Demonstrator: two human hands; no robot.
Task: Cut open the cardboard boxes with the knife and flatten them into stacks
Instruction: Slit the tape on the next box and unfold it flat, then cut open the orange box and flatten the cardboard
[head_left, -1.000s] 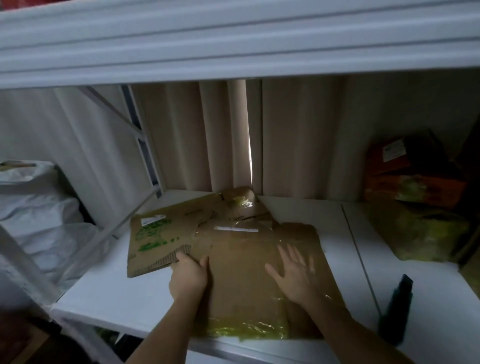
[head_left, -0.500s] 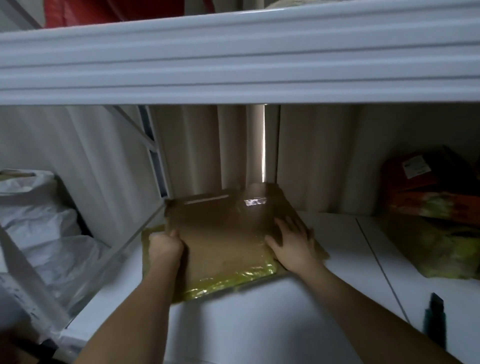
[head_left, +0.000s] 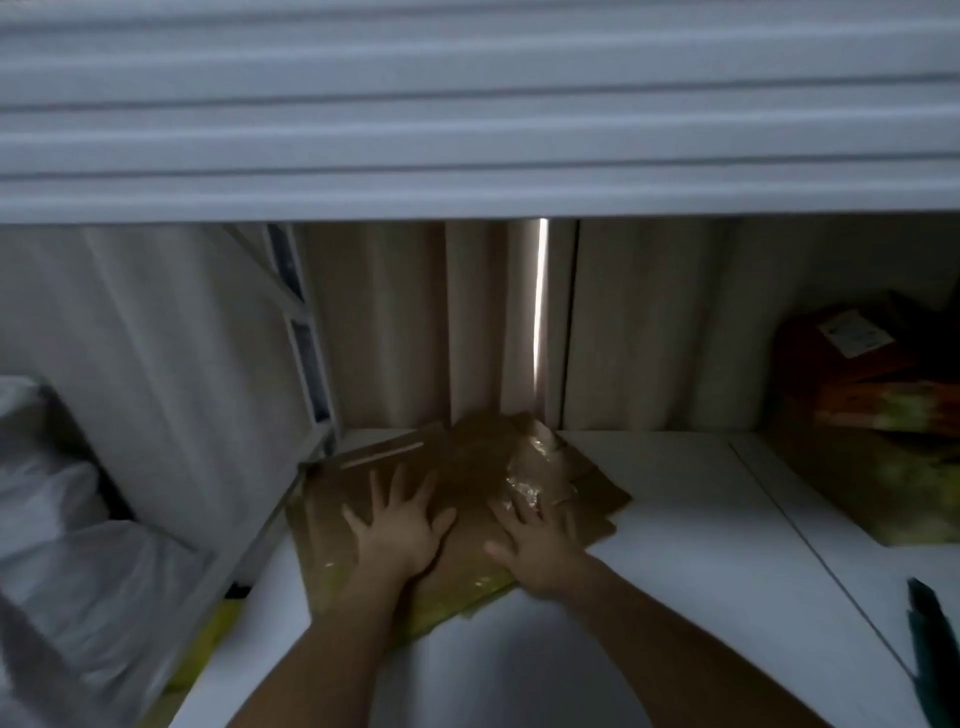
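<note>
- Brown flattened cardboard lies in a loose stack at the back left corner of the white shelf, its far edge against the curtain; glossy tape wrinkles its right part and yellow tape runs along its near edge.
- Left hand lies flat on the stack's middle, fingers spread and straight, gripping nothing; right hand presses just beside it, equally flat and splayed, holding nothing.
- Step in hand, as I judge it: pressing the sheets flat and squaring the pile; weight should go down through the palms, then spread outward to the raised, crinkled right corner, which looks springy.
- Sheets fan out at the right edge; nudging them leftward toward the shelf frame would align them.
- Dark knife lies well apart at the shelf's right near edge; more packages wait at the back right corner.
</note>
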